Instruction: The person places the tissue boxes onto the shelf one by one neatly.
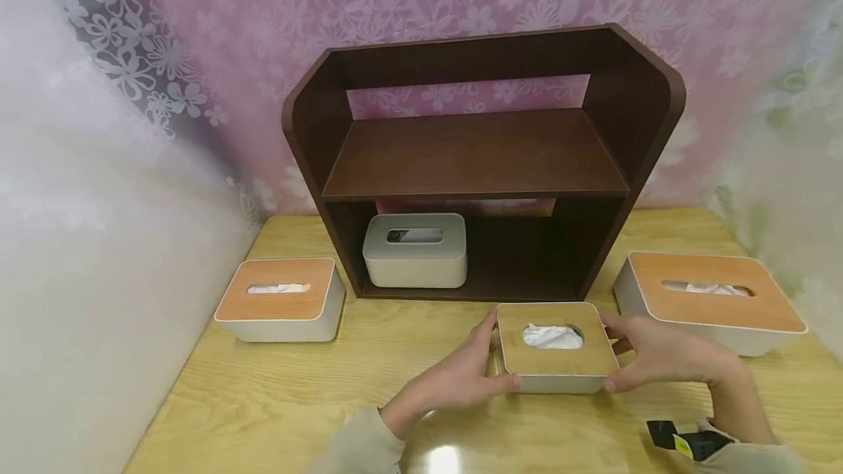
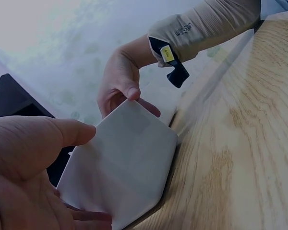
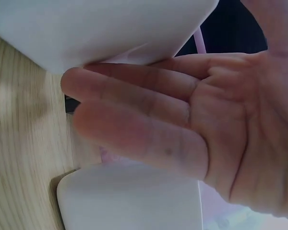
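Observation:
Both hands grip one tissue box (image 1: pixel 593 357) with a wood-look lid and pale sides, white tissue showing in its oval slot. It is just in front of the dark brown shelf. My left hand (image 1: pixel 464 371) holds its left side, thumb at the front corner and fingers toward the back. On the right side, my right hand (image 1: pixel 672 350) has its thumb at the near corner and its fingers at the far one. The left wrist view shows the box's plain pale wall (image 2: pixel 129 153) between the two hands. Close up, the right hand's fingers (image 3: pixel 144 134) lie against the box.
The two-tier brown shelf (image 1: pixel 474 156) stands against a flowered pink wall. A grey-lidded tissue box (image 1: pixel 415 269) sits on its lower tier, at left. Orange-lidded tissue boxes stand on the wooden table (image 1: pixel 263 401), one at left (image 1: pixel 283 331) and a larger one at right (image 1: pixel 718 313).

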`<action>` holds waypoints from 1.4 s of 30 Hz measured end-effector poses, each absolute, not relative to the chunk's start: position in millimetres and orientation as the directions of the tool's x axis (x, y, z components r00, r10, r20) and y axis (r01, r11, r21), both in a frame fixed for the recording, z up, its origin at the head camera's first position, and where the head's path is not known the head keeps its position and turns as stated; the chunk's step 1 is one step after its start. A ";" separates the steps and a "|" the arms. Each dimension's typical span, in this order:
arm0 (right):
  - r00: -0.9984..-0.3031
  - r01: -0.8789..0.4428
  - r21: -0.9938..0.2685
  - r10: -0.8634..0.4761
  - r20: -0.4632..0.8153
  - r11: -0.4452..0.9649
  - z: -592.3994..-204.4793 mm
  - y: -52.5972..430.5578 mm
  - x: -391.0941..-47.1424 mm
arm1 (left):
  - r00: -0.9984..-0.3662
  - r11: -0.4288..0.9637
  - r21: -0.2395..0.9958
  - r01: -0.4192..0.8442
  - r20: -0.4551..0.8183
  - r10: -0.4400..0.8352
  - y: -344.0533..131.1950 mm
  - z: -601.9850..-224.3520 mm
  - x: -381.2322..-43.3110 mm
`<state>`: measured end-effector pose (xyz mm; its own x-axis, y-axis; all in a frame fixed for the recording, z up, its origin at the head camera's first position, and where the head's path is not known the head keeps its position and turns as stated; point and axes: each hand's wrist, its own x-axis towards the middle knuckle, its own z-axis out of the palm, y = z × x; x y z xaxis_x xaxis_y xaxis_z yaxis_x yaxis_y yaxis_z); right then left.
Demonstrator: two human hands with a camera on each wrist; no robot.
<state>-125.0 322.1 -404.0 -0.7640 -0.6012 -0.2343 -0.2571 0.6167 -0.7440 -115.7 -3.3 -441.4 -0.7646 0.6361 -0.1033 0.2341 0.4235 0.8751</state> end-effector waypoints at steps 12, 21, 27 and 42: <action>-0.743 -0.282 -0.750 -0.632 -0.223 0.597 -408.6 321.8 -126.6 | -0.767 0.449 0.861 0.240 -0.116 0.631 -7.7 -445.7 -115.3; -0.757 -0.197 -0.787 -0.601 -0.257 0.584 -415.6 316.0 -127.3 | -0.768 0.386 0.904 0.185 -0.112 0.631 -15.4 -453.6 -123.4; -0.783 -0.186 -0.783 -0.571 -0.246 0.593 -414.5 318.0 -126.5 | -0.773 0.420 0.882 0.214 -0.110 0.624 -16.4 -451.9 -127.9; -0.772 -0.236 -0.765 -0.594 -0.228 0.600 -412.8 314.6 -128.4 | -0.779 0.368 0.920 0.135 -0.131 0.613 -15.5 -453.8 -127.7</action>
